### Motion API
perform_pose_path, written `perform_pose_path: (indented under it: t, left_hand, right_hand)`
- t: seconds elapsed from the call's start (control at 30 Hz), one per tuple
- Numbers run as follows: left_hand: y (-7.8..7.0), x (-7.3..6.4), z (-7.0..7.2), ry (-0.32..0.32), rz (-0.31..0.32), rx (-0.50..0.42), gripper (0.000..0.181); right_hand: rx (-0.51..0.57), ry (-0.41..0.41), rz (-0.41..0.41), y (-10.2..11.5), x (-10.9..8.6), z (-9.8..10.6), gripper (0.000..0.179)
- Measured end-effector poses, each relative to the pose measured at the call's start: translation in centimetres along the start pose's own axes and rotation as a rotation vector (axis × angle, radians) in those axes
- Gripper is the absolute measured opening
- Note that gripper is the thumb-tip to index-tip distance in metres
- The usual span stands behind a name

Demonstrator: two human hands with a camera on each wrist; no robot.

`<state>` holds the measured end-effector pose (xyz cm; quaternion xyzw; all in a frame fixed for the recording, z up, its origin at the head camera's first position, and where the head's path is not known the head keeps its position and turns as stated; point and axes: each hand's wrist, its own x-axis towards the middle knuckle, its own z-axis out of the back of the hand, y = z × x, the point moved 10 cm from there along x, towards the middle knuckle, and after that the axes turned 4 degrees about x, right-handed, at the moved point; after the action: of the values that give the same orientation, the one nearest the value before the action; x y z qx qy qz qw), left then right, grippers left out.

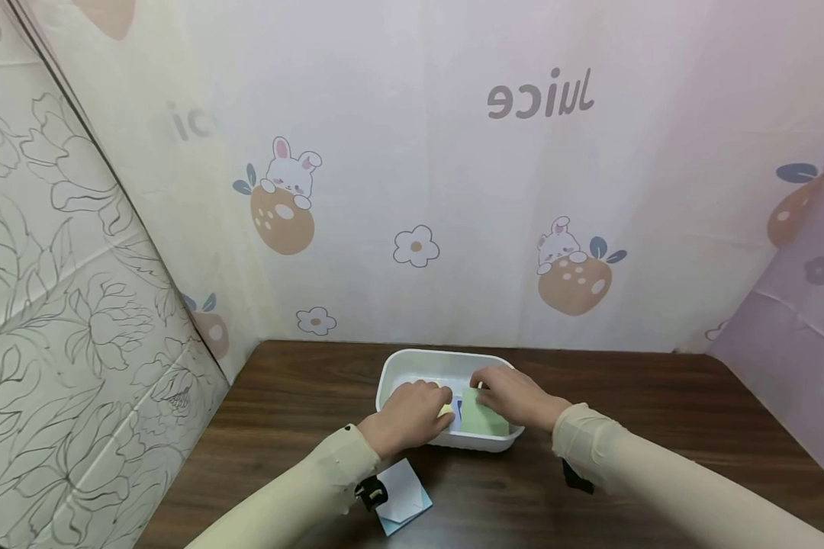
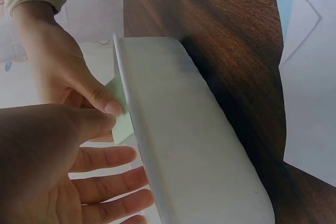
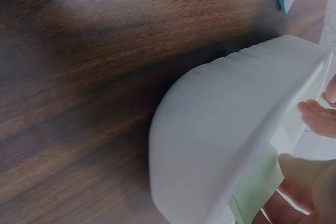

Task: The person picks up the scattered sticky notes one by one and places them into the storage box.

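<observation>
A white plastic basin (image 1: 477, 442) stands on the table, with paper pieces inside. My right hand (image 1: 522, 396) reaches over its right side and holds a green piece of paper (image 1: 484, 419) between thumb and fingers; the right wrist view shows the same green paper (image 3: 257, 182) along the basin wall. Over the basin's left part is my left hand (image 1: 415, 412), close to a pale yellow piece (image 1: 446, 409). In the left wrist view its fingers (image 2: 110, 187) are spread and fairly straight, with nothing seen gripped. A bluish piece (image 1: 456, 415) shows between the hands, partly hidden.
On the brown wooden table (image 1: 302, 427), in front of the basin, lies a folded white paper (image 1: 401, 492) over a light blue one (image 1: 393, 528). Patterned curtains (image 1: 412, 152) stand behind the table and on both sides.
</observation>
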<state>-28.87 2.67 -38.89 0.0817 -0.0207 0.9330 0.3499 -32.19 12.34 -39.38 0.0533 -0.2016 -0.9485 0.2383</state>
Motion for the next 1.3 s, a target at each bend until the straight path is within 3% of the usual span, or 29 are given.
perform_pose_path:
  t: [0.3, 0.6, 1.0, 1.3]
  left_hand:
    - [0.2, -0.1, -0.2, 0.013, 0.006, 0.004, 0.017]
    - [0.4, -0.1, -0.3, 0.005, 0.002, 0.006, 0.019]
    - [0.3, -0.1, -0.5, 0.024, 0.004, -0.012, 0.018]
    - [0.4, -0.2, -0.4, 0.017, 0.012, -0.002, 0.02]
  right_hand:
    - [-0.01, -0.008, -0.023, -1.1, 0.7, -0.8, 0.025]
    - [-0.022, 0.042, -0.009, -0.9, 0.8, -1.9, 0.037]
    - [0.05, 0.204, -0.063, -1.3, 0.3, -3.4, 0.051]
    - [0.059, 0.103, -0.003, -0.4, 0.1, -1.9, 0.04]
